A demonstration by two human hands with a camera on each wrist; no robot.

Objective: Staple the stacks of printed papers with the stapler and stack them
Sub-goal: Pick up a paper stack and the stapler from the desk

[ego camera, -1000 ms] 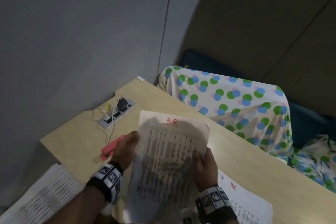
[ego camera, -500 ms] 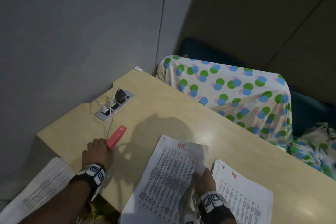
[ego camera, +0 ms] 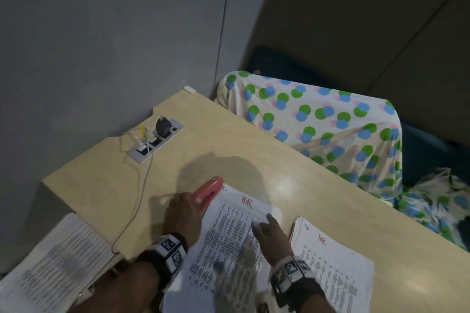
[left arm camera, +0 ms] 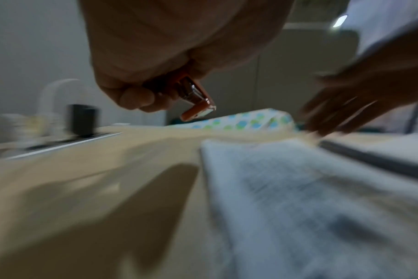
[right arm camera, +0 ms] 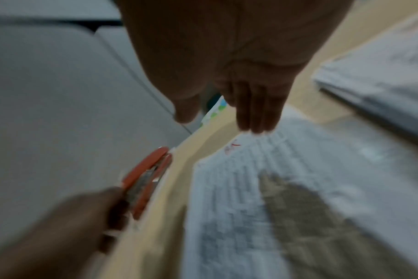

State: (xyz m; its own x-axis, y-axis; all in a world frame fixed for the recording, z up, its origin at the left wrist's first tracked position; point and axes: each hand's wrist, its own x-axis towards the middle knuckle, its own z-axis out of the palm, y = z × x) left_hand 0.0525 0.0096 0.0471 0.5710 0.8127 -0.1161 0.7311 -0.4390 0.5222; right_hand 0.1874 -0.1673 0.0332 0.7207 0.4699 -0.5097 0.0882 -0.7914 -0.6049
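Note:
A printed paper stack point(ego camera: 229, 244) marked "HR" in red lies on the wooden desk point(ego camera: 203, 150) in front of me. My left hand point(ego camera: 181, 213) grips the red stapler point(ego camera: 207, 192) at the stack's top left corner; the left wrist view shows the stapler point(left arm camera: 196, 102) held above the desk. My right hand point(ego camera: 269, 232) lies on the stack with straight fingers, seen over the paper point(right arm camera: 263, 188) in the right wrist view. The stapler point(right arm camera: 147, 179) shows at that view's left. Whether the corner sits between the stapler's jaws is not visible.
A second "HR" paper stack point(ego camera: 333, 262) lies at the right. More printed sheets point(ego camera: 50, 267) sit off the desk's left edge. A power socket panel point(ego camera: 156, 143) with plugs and a trailing cable is at the back left. A dotted cloth point(ego camera: 318, 127) covers something behind the desk.
The paper stack went from held up in both hands to flat on the desk. My left hand picked up the stapler and brought it right to the stack's corner.

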